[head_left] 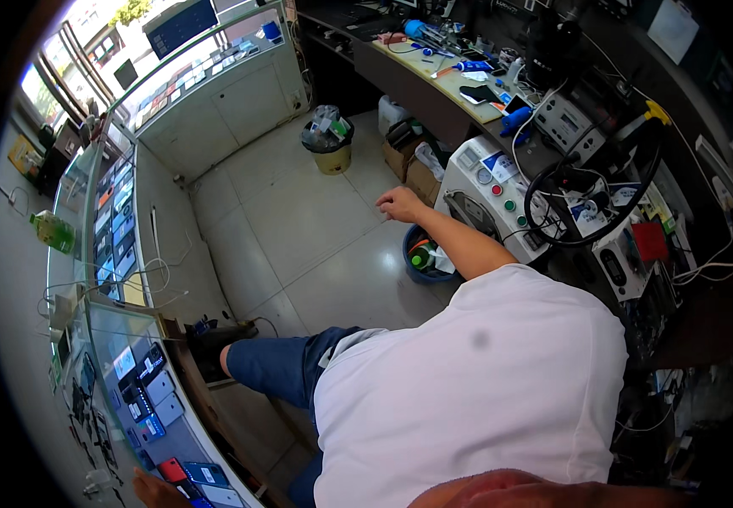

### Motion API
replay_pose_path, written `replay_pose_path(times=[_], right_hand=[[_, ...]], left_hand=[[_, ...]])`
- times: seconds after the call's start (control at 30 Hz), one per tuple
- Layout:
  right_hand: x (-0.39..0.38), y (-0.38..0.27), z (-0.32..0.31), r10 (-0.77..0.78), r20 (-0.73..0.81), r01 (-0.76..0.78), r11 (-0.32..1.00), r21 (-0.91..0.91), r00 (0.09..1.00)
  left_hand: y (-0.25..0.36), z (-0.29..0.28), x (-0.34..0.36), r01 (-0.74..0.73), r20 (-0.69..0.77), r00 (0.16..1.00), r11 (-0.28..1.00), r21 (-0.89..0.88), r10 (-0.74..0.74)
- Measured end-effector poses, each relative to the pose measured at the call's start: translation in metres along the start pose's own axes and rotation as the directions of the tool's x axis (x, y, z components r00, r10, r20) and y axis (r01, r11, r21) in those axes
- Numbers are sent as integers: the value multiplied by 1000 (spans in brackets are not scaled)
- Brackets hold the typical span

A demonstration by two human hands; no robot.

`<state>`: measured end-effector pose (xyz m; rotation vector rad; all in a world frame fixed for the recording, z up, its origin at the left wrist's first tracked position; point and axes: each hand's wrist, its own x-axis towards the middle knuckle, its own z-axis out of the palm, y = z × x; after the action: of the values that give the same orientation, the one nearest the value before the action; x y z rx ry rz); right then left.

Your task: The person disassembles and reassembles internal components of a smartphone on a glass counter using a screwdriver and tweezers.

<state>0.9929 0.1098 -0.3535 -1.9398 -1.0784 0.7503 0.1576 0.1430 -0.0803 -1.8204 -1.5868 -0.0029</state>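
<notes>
My right hand hangs over the tiled floor at the end of my stretched forearm, just above and left of a blue bin. Its fingers are loosely bent and a little apart, and I see nothing in them. At the lower left edge, my left hand is partly cut off, beside the glass display case. A red phone and several other phones lie in the case next to it. Its fingers are too dark and cropped to read.
A yellow lined bin stands on the floor ahead. More phones fill a long showcase at left. A cluttered workbench is at the upper right, with a white machine with coloured buttons below. White cables hang by the showcase.
</notes>
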Motion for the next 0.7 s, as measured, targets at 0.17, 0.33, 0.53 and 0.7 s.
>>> replay_pose_path(times=[0.17,0.33,0.53,0.7], right_hand=[[-24,-4,-21,30,-131,-9,987,161,991],[-15,-24,-20,8,-147,18,985,174,989],[51,-64,-60,-56,-173,80,987,136,983],[169,-104,-157,-215,-285,175,971,-162,934]], left_hand=[[5,-10,17,-41,16,999,995,89,40],[-11,-7,6,-64,199,977,995,-79,79],[18,-3,19,-137,-169,980,975,-174,107],[124,-2,84,-185,-206,970,942,-281,129]])
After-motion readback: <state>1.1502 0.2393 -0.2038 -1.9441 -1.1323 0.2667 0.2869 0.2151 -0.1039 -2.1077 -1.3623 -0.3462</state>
